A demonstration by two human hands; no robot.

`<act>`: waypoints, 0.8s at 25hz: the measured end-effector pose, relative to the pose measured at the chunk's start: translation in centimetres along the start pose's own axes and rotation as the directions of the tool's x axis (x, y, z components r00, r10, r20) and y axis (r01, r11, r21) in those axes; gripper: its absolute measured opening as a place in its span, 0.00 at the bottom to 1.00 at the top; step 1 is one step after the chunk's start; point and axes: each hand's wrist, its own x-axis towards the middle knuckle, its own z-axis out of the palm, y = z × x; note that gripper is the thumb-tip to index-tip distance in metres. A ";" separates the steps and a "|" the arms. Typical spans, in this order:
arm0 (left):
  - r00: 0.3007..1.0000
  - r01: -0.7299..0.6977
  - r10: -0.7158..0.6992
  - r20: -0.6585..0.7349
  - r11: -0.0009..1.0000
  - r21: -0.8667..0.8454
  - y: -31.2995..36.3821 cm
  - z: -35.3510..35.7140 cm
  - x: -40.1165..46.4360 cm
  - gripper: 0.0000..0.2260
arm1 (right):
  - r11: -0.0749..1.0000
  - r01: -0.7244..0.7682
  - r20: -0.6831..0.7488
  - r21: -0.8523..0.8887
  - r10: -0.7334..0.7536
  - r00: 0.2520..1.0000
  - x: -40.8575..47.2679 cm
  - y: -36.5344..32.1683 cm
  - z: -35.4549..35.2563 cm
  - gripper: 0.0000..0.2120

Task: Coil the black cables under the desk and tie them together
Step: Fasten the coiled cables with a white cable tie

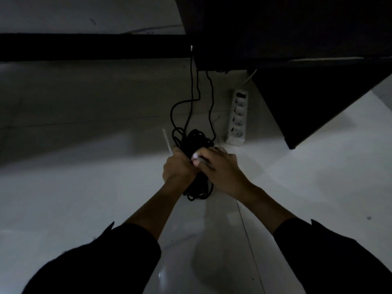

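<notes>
Sleeves: dark, both forearms (148, 211) reach fwd from bottom of view, nearest the camera.
Left hand (177, 166): grip closed round the coil's mid-section, fingers curled; also holds a thin white strip.
Right hand (216, 166): fingers bent over the coil's right side, pinching a small white piece; what exactly it pinches is too dim to tell.
Black cables (196, 139): wound into a bundle, held between both hands just above the floor; loops stick out beyond the hands at both far and near ends.
White strip (166, 141): looks like a cable tie, tail pointing up and away from the left hand.
Loose runs (192, 85): approx. three strands go from the bundle up to the dark tabletop underside (275, 28).
Power strip (237, 117): white, lies on floor just beside the bundle, right of it.
Floor (84, 187): pale glossy tiles.
Progress (est.): coiling mostly done; tie appears wrapped round but whether it's threaded/cinched can't be seen.
Left to do (est.): pull tie tight, set bundle down.
</notes>
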 end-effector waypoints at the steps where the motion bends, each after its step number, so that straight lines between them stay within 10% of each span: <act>1: 1.000 -0.003 0.003 -0.002 1.000 0.005 0.0 0.1 0.0 0.21 | 0.990 0.085 -0.080 -0.108 -0.094 0.992 0.0 -0.2 -0.2 0.09; 12: 0.956 -0.259 0.246 0.159 0.963 0.072 -1.4 -0.1 1.4 0.34 | 0.945 0.123 -0.016 0.303 -0.125 0.992 2.8 -0.3 -1.1 0.07; 16: 0.911 -0.155 0.210 0.355 0.972 -0.177 -2.6 -2.4 1.7 0.22 | 0.892 0.050 0.003 0.448 -0.057 0.998 3.1 -0.1 -1.0 0.06; 20: 0.931 -0.237 0.310 0.192 0.914 -0.329 -3.8 -2.9 1.4 0.16 | 0.855 0.039 0.016 0.518 -0.056 0.998 3.0 -0.4 -1.0 0.02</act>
